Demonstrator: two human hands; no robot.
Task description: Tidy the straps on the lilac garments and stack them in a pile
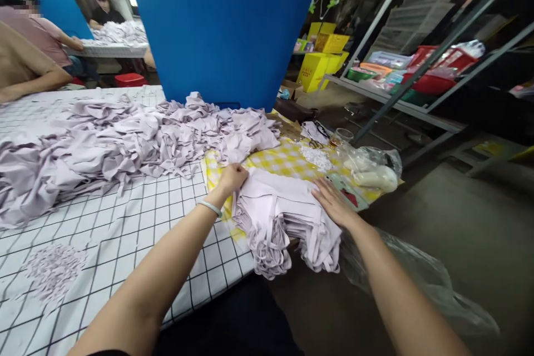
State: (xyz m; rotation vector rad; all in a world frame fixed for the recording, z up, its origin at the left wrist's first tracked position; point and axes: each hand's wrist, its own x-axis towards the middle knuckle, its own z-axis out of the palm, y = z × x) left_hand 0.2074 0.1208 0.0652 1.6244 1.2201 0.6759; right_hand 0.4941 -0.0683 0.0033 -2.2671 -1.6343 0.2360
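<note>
A neat stack of pale lilac strappy garments [273, 194] lies at the table's near right corner, its looped straps hanging over the edge. My left hand [235, 177], with a pale bangle on the wrist, has its fingers pinched at the stack's upper left corner. Across from it, my right hand [334, 203] rests flat with fingers stretched along the stack's right side. Left of the stack, a long loose heap of the same lilac fabric [146, 139] spreads over the white checked tablecloth [167, 222].
Beyond the stack, a yellow checked cloth [275, 158] carries scissors [316, 143], white scraps [317, 159], a phone [346, 192] and a bagged white bundle [375, 175]. A blue panel [225, 28] rises behind. Small lilac snippets [56, 270] lie front left. Other people sit at left.
</note>
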